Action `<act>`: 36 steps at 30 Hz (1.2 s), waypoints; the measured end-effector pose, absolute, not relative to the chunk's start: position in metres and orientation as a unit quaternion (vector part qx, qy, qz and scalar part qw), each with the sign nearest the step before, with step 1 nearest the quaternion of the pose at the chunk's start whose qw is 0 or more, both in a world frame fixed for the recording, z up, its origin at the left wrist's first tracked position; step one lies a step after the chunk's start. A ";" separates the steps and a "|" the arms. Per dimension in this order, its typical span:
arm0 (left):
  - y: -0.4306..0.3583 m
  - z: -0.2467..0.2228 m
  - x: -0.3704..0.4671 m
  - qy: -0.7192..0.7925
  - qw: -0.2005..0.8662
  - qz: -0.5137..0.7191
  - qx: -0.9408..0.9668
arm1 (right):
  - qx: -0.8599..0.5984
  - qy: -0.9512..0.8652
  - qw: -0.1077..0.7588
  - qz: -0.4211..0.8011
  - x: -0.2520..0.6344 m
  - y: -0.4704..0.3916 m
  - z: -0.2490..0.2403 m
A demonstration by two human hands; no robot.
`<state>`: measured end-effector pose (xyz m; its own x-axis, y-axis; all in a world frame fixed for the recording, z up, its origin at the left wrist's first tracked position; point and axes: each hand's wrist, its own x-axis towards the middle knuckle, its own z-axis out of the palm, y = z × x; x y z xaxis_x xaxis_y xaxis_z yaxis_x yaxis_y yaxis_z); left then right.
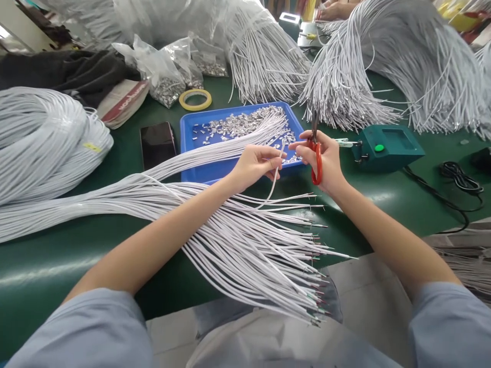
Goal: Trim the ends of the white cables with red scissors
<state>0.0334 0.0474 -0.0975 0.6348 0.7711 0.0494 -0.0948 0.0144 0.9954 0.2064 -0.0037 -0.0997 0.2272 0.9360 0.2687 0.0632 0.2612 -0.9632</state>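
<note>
Blue-grey sleeves [86,329] lie nearest; my left hand [256,166] pinches one white cable [273,189] by the near-right edge of the blue tray [199,171]; my right hand [324,158] holds red-handled scissors [318,162], blades pointing far.

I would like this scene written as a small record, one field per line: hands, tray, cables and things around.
Left hand: pinching a single thin white cable near its end
Right hand: holding metal scissors with red handles, blades pointing away
Blue rectangular tray: small silvery metal pieces, plus the end of a white cable bundle
Nearer the person: fan of white cables, wire ends exposed
Left of tray: dark rectangular phone
Right of tray: dark green boxy device with a green button
Beyond tray: yellow ring-shaped tape roll
Surface: dark green table
</note>
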 end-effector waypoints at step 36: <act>0.036 -0.095 0.036 0.241 0.637 0.320 0.659 | -0.496 -0.577 0.549 0.346 0.195 -0.017 -0.088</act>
